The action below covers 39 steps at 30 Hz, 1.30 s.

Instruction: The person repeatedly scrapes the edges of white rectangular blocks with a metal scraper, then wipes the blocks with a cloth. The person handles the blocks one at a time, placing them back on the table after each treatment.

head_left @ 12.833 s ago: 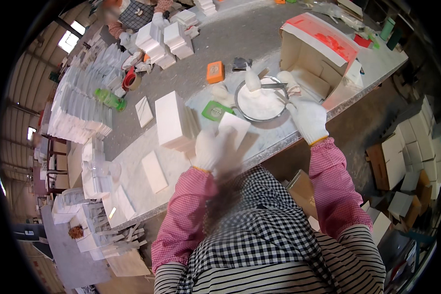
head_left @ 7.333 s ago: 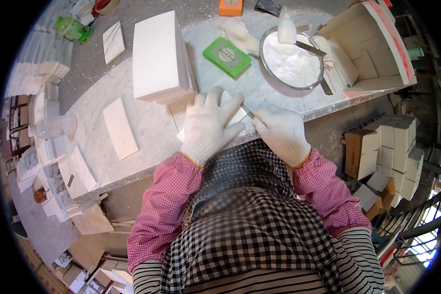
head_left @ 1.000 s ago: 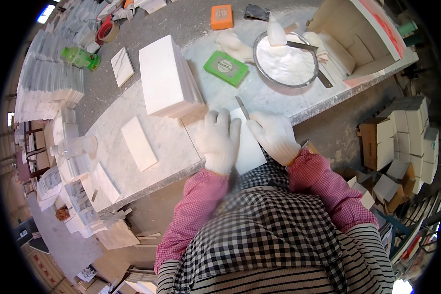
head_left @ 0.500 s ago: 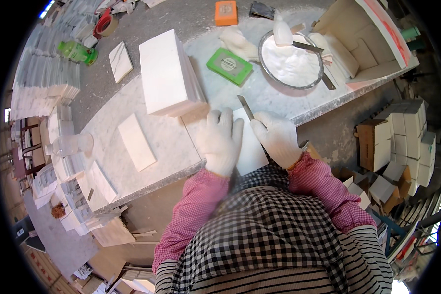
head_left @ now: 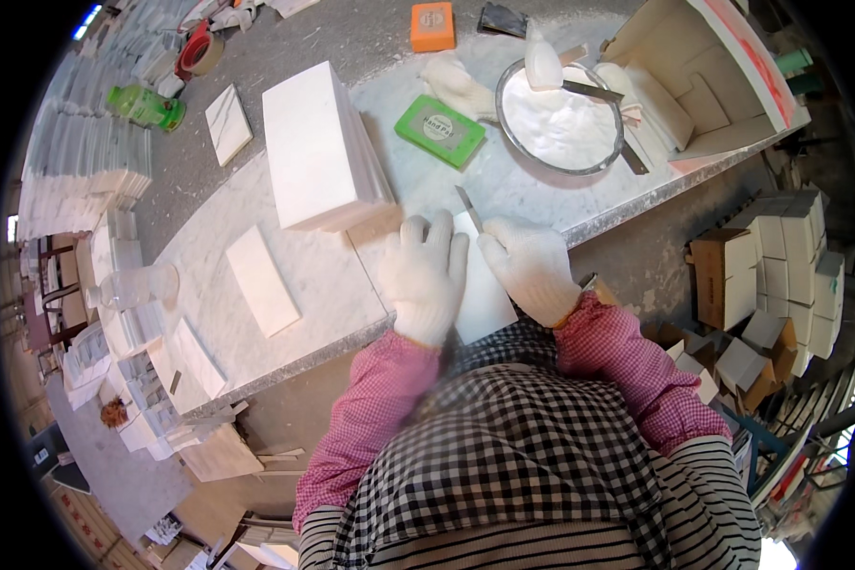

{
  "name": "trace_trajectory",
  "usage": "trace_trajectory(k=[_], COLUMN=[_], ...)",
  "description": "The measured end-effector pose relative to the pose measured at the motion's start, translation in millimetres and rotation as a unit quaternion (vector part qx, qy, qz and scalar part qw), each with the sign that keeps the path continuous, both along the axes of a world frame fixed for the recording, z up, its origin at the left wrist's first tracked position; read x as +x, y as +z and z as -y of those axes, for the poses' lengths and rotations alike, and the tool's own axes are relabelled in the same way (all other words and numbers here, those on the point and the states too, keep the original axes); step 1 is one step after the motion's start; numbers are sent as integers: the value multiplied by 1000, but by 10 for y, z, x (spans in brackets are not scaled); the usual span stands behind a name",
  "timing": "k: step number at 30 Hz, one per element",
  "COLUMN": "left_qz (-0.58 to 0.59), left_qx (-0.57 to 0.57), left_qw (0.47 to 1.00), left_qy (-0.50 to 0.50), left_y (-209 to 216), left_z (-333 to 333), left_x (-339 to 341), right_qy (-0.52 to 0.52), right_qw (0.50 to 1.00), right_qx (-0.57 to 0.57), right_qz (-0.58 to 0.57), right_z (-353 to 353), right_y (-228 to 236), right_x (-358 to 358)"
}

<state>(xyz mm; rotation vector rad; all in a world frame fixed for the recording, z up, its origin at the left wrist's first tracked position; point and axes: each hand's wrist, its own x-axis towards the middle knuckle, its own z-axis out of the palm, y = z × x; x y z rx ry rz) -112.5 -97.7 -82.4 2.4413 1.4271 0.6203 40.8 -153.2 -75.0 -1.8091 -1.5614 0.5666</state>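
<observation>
A white rectangular tile (head_left: 485, 302) lies at the table's front edge, its near end against my checked apron. My gloved left hand (head_left: 426, 271) rests flat along the tile's left side, fingers stretched out. In my gloved right hand (head_left: 530, 266), closed over the tile's right side, is a thin grey metal blade (head_left: 467, 207). The blade's tip points away from me past the tile's far end; the rest of it is hidden by the hand. Beyond my left hand stands a tall stack of white tiles (head_left: 318, 152).
A green pad box (head_left: 439, 131) and a bowl of white powder (head_left: 560, 128), with a bottle and metal strips on it, sit farther back. An open cardboard box (head_left: 703, 90) stands at right. Single tiles (head_left: 262, 280) lie at left. Stacked white boxes (head_left: 788, 266) stand beyond the table's edge.
The view has shifted slightly. Both hands stay at the tile in nearly the same pose, and the right hand still grips the blade.
</observation>
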Motion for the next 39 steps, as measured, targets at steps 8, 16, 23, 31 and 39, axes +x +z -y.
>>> trace_trajectory(k=[8,16,23,31,39], left_qz=[3,9,12,15,11], left_qx=[4,8,16,4,8], left_qw=[1000,1000,1000,1000,1000], left_qy=[-1,-2,6,9,5], left_y=[-34,-15,-13,-9,-28], left_z=[-4,-9,-5,3,-6], left_x=[6,9,14,10,9], right_qy=[-6,-19,-35,-42,-32], right_qw=[1000,999,999,999,999], right_qx=[-1,20,32,-5,-6], right_qz=[30,30,4,-4,-1], right_z=[-28,-37,11,44,40], right_y=[-43,-88,-75,-88,-110], right_x=[-34,-54,-47,-37,-27])
